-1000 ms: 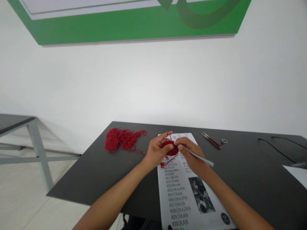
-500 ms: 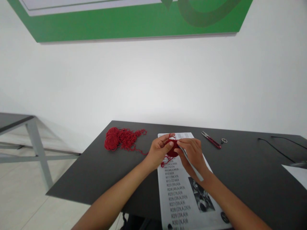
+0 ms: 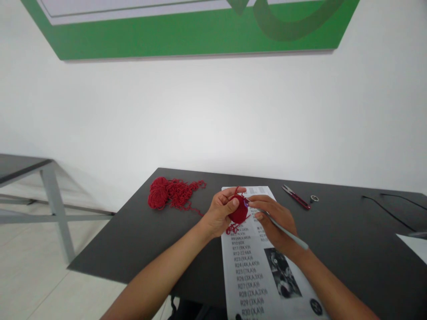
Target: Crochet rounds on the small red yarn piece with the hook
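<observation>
My left hand (image 3: 220, 210) pinches a round red crochet piece (image 3: 239, 214) between thumb and fingers, with red yarn running over the raised index finger. A small purple spot, perhaps a stitch marker (image 3: 246, 202), shows at the piece's upper right edge. In my right hand (image 3: 276, 218) is a crochet hook with a pale grey handle (image 3: 290, 234), its tip at the edge of the piece. Loose red yarn (image 3: 232, 229) dangles below the piece. Both hands are above a printed pattern sheet (image 3: 245, 275) with rows of text and a dark picture.
A red yarn ball with a loose tangle (image 3: 171, 193) lies at the table's back left. Red-handled thread snips (image 3: 296, 197) and a small metal ring (image 3: 314, 198) lie right of the sheet. Black glasses (image 3: 390, 213) and white paper (image 3: 413, 246) are at far right.
My right hand has shifted slightly right and turned, so the hook's handle now slants more toward the right. More of the round red piece and the purple spot show. The view has moved slightly.
</observation>
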The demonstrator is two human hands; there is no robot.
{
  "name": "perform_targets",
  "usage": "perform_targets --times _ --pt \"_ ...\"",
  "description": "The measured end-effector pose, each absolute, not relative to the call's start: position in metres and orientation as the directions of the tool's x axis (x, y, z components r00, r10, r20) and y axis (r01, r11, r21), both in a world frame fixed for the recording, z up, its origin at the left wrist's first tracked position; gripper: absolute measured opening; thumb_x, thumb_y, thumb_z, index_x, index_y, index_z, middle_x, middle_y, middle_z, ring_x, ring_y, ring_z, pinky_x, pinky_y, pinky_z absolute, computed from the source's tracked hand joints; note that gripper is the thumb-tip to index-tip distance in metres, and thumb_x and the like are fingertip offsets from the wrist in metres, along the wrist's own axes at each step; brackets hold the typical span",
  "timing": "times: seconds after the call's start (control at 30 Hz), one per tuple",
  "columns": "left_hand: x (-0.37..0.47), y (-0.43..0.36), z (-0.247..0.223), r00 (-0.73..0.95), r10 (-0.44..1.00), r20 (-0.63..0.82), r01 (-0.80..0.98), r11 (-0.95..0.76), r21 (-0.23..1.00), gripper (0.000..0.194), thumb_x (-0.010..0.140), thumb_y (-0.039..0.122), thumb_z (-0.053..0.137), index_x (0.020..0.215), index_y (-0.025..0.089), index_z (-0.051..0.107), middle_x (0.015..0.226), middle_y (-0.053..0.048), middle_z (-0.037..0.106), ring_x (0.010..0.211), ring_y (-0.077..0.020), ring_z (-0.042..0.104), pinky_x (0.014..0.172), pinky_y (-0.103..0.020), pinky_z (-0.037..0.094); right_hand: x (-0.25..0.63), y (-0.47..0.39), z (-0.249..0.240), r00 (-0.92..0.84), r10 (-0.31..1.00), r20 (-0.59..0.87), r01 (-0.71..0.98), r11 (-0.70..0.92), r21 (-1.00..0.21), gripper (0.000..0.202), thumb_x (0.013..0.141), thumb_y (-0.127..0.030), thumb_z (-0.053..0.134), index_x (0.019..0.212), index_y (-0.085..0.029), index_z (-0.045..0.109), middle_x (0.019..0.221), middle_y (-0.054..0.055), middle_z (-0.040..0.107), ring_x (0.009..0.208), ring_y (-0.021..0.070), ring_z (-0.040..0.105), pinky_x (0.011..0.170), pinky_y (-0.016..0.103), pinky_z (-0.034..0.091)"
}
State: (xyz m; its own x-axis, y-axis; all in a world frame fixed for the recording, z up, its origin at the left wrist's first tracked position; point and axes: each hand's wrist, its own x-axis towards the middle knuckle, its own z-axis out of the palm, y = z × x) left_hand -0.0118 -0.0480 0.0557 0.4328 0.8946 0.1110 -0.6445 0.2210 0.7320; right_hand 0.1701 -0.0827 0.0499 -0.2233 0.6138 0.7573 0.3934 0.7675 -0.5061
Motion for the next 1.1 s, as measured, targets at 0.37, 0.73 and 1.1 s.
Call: perform_targets --times 0.37,0.73,1.1 --pt "-0.024 -0.046 0.065 0.558 0.815 0.156 -0.638 0.301 0.709 0.054 0.067 0.032 0.094 0.112 0.013 0.072 0.091 -0.009 0.08 0.076 -0.0164 0.076 0.073 -0.022 0.058 0.169 -0.088 0.053 -0.073 0.789 0.61 0.145 0.614 -0.776 0.024 0.098 -0.048 0.059 0.097 -0.029 0.074 0.115 0.004 0.08 0.108 0.0252 0.075 0.095 0.04 0.059" --pt "-0.025 -0.044 0.062 0.613 0.779 0.133 -0.658 0.41 0.631 0.053 0.064 0.034 0.095 0.107 0.011 0.072 0.083 -0.006 0.077 0.063 -0.0107 0.07 0.053 -0.015 0.049 0.165 -0.085 0.045 -0.042 0.859 0.511 -0.021 0.51 -0.86 0.031 0.095 -0.053 0.063 0.09 -0.024 0.073 0.111 0.01 0.081 0.107 0.0305 0.077 0.091 0.047 0.062" --pt "-0.029 -0.041 0.059 0.626 0.768 0.134 -0.645 0.413 0.643 0.054 0.063 0.034 0.096 0.105 0.012 0.07 0.079 -0.003 0.074 0.061 -0.0108 0.068 0.053 -0.017 0.049 0.162 -0.094 0.055 -0.077 0.835 0.545 0.013 0.547 -0.837 0.02 0.095 -0.045 0.065 0.094 -0.028 0.075 0.116 0.006 0.08 0.121 0.0291 0.071 0.1 0.046 0.058"
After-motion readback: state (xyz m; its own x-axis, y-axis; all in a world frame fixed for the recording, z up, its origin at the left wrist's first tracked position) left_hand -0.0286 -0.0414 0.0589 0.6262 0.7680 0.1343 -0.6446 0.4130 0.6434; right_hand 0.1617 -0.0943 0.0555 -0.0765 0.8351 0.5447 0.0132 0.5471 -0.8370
